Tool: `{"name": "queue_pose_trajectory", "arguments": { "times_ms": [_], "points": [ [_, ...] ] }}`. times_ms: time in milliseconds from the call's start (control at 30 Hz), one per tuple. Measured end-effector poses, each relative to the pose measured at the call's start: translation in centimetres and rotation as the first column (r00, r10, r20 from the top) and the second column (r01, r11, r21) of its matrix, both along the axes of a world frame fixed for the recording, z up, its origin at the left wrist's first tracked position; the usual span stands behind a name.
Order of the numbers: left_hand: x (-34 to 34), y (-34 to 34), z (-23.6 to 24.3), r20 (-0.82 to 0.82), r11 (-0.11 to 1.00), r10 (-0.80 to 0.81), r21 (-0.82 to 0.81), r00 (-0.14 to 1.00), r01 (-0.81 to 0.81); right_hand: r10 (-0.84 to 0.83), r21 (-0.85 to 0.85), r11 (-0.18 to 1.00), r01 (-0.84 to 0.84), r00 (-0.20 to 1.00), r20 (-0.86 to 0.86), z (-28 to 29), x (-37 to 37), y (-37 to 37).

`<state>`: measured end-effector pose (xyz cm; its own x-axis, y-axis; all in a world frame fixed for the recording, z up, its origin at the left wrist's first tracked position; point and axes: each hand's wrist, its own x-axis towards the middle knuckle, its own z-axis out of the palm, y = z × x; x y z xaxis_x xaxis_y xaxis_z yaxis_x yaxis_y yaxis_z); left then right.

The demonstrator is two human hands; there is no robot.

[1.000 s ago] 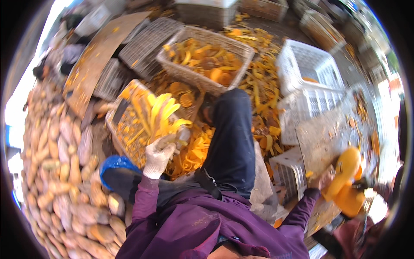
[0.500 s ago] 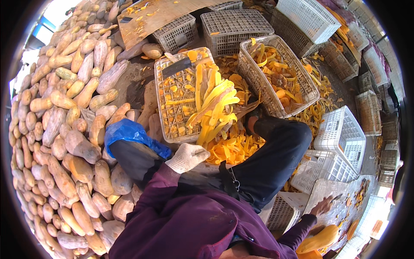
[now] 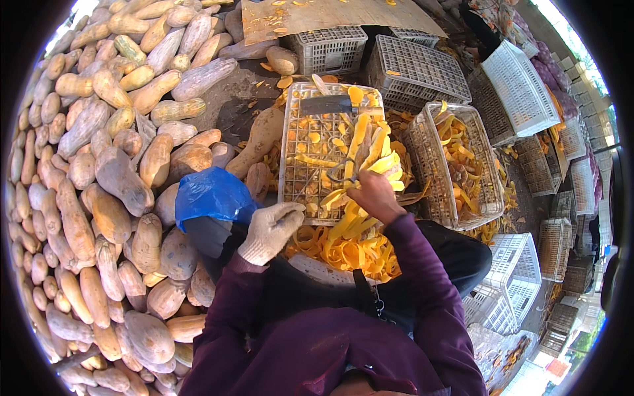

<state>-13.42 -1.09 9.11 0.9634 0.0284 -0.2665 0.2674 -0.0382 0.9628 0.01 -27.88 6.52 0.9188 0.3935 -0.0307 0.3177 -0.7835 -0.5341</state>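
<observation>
My left hand (image 3: 271, 231), in a white knitted glove, has its fingers curled at the front left corner of an upturned lattice crate (image 3: 286, 152); what it holds, if anything, is unclear. My bare right hand (image 3: 375, 197) is closed at the crate's right front, among yellow peel strips (image 3: 389, 165); a thin dark tool, too small to make out, shows by its fingers. A dark flat bar or blade (image 3: 325, 104) lies across the crate's back, with peel bits around it. More orange peel (image 3: 350, 254) is heaped below, between my legs.
A large pile of squashes (image 3: 119, 185) covers the left. A blue plastic bag (image 3: 211, 195) is on my left leg. A crate of peel (image 3: 416, 152) is to the right, with stacked crates (image 3: 515, 89) beyond. A board (image 3: 310, 16) lies at the back.
My right hand has swung from the squashes at the lower right onto the peel-strewn crate. My left hand stays near its front edge. The view has turned.
</observation>
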Motion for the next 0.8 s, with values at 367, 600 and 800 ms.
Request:
{"name": "queue_pose_trajectory", "arguments": {
  "times_ms": [367,600,800],
  "points": [
    [-0.1,0.8,-1.7,0.385,0.893,-0.194,0.450,0.902,0.000,0.098,-0.204,0.977,-0.066,0.983,0.154,-9.3,11.2,11.5],
    [4.3,-2.0,-4.7,0.257,0.606,-0.532,0.781,0.807,0.151,-0.102,-0.332,0.933,0.137,0.987,0.120,-9.9,12.0,-0.5],
    [8.0,-4.7,-12.3,-0.124,0.422,-0.496,0.830,0.859,0.364,-0.056,-0.278,0.959,0.047,0.998,-0.024,-8.6,3.8,-2.1]
  ]
}}
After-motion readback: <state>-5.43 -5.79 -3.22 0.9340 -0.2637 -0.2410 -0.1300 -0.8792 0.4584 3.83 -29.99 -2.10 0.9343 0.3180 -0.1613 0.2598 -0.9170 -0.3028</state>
